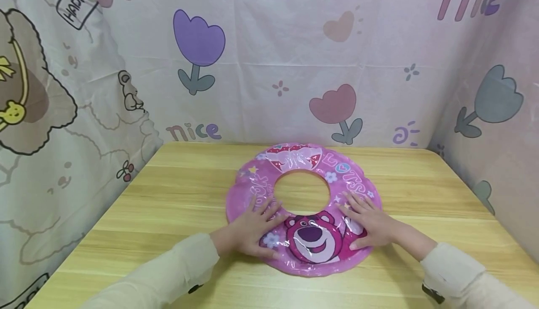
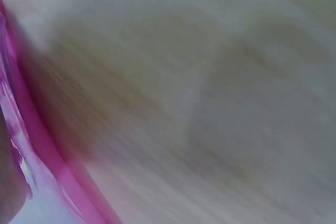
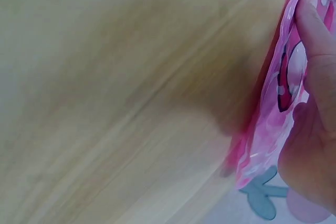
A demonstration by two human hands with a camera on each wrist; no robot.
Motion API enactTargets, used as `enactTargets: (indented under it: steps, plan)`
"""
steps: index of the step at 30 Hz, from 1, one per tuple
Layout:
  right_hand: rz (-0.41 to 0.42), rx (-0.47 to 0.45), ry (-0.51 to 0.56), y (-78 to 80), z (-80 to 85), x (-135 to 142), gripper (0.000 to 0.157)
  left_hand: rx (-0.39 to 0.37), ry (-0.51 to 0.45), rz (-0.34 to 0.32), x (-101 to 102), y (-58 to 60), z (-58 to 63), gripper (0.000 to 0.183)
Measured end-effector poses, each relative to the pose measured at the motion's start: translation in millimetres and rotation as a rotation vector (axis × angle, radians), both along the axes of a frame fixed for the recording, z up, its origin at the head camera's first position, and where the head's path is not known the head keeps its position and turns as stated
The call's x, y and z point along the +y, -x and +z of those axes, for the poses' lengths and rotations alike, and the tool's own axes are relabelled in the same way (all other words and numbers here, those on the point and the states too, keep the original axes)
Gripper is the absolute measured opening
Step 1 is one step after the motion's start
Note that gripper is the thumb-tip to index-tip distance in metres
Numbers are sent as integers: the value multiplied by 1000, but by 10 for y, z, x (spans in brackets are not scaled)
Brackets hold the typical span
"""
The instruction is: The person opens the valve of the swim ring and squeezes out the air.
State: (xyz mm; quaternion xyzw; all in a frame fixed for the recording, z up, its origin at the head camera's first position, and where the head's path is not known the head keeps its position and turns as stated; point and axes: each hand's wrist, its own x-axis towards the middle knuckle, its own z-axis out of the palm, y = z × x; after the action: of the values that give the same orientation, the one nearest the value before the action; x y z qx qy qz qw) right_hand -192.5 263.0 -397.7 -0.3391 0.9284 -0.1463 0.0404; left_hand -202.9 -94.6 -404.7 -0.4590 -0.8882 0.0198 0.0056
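Observation:
A pink inflatable swim ring (image 1: 358, 168) lies flat on the wooden table, its round hole showing the wood beneath. A bear's face is printed on the near side, with letters and flowers around the rest. My left hand (image 1: 257, 229) rests on the ring's near left part, fingers spread and straight. On the near right part lies my right hand (image 1: 370, 222), palm down with fingers extended over the print. In the right wrist view, the thumb (image 3: 314, 30) lies along the ring's outer part. The left wrist view catches only the ring's pink edge (image 2: 47, 129) and a sliver of hand.
The light wooden table (image 1: 168, 197) extends around the ring on all sides. Behind it hangs a pale cloth (image 1: 269, 33) printed with tulips and words, and similar cloth runs along the left and right sides.

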Motion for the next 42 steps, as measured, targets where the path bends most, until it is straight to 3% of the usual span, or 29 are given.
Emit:
enactTargets:
  steps: [6, 12, 20, 25, 30, 42]
  plan:
    - [-49, -61, -14, 14, 64, 25, 95, -59, 23, 41, 50, 14, -40, 94]
    - [-15, 42, -74, -18, 93, -207, 89, -48, 76, 72, 56, 10, -71, 95]
    - [86, 184, -118, -171, -56, -663, 79, -19, 100, 82, 66, 1, -85, 93]
    - [47, 170, -70, -275, -132, -878, 76, 7, 85, 98, 123, -76, -85, 93]
    - [-32, 113, -54, -328, -172, -975, 78, -38, 38, 144, 188, -175, -114, 95]
    - [3, 191, -115, -377, -179, -1021, 70, -98, -17, 238, 328, -402, -114, 95]
